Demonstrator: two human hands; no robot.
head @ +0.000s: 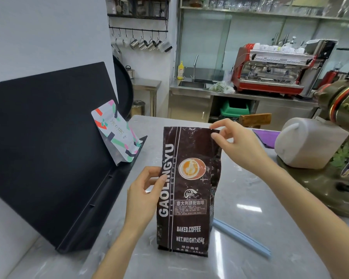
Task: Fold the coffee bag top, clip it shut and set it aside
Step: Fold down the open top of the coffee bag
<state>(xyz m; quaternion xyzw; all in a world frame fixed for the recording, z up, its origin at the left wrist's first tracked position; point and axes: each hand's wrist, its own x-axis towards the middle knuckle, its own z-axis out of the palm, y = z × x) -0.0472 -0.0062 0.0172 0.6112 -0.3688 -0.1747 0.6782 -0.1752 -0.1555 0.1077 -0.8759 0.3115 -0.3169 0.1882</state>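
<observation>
A dark brown coffee bag [189, 190] printed "GAOLINGYU BAKED COFFEE" stands upright on the grey marble counter [250, 208]. Its top edge is flat and unfolded. My left hand [144, 195] grips the bag's left edge at mid height, thumb on the front. My right hand [237, 142] pinches the bag's top right corner between thumb and forefinger. A long pale blue sealing clip [242, 237] lies on the counter just right of the bag's base, untouched.
A black slanted stand [48, 148] at the left holds a white patterned pouch [117, 131]. At the right sit a white plastic jug [308, 142], a purple cloth [267, 136] and an olive-green machine [340, 158]. A red espresso machine [276, 71] is on the back counter.
</observation>
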